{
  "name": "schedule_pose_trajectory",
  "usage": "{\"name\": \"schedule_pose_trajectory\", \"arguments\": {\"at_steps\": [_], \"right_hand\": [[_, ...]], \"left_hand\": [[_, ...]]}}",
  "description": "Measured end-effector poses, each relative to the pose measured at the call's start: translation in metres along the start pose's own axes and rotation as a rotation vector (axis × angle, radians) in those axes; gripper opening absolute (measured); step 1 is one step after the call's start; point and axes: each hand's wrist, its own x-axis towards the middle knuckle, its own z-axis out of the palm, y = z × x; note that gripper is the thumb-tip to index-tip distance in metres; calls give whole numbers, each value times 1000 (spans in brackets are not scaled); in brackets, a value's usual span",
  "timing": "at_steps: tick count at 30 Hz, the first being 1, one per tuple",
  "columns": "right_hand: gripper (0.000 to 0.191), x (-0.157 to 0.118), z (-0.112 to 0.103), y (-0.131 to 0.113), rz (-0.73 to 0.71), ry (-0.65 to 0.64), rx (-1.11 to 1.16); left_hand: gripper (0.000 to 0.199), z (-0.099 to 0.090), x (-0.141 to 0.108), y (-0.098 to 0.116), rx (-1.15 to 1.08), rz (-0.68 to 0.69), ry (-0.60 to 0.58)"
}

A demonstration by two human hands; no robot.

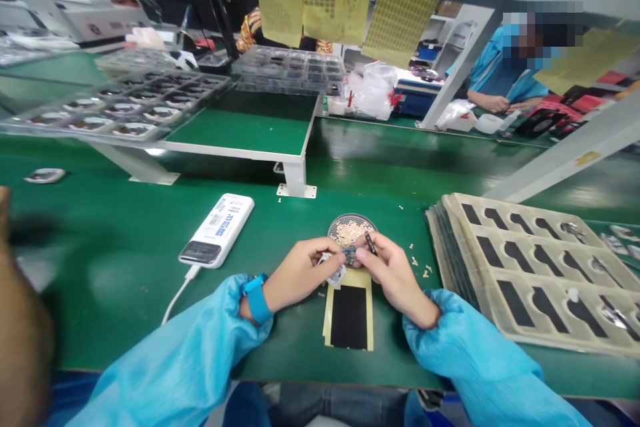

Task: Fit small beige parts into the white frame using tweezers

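Note:
My left hand (303,275) pinches a small white part (334,271) between thumb and fingers, at the middle of the bench. Close against it, my right hand (393,273) has its fingers closed on a thin black tool (370,243). Between the fingertips of both hands lies a small grey-blue piece (350,254), too small to make out well. Just beyond the hands is a round dish (351,221) of small beige pieces. Under them, towards me, a yellow sheet with a black rectangle (349,317) lies flat.
A white power bank (218,230) with a cable lies to the left. Stacked trays (545,273) with black strips stand at the right. A raised green shelf (250,123) bears clear trays. Another person's arm (20,320) is at the left edge; a person (510,73) sits across.

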Motion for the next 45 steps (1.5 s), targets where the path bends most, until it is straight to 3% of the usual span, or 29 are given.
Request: {"name": "schedule_pose_trajectory", "arguments": {"at_steps": [3,8,15,21,25,33,42,45], "right_hand": [[28,0,-3,1,-12,21,-62],[20,3,-6,2,7,-4,-131],[17,6,-7,0,-10,74,-346],[24,7,-6,-3,-31,111,-245],[26,5,-8,-8,-35,180,-157],[31,3,-3,-8,83,-41,-155],[33,4,-3,-4,165,-24,-70],[34,4,-4,-3,190,-16,-45]], "left_hand": [[29,-1,0,-1,-17,-23,14],[35,-3,0,-3,-240,-79,-8],[35,-4,0,-4,-255,-82,6],[38,-3,1,-2,-216,-70,8],[40,-6,4,-3,-216,-49,110],[37,-10,1,-4,-171,-43,139],[45,-3,0,3,-219,4,90],[52,0,0,0,-127,3,94]]}}
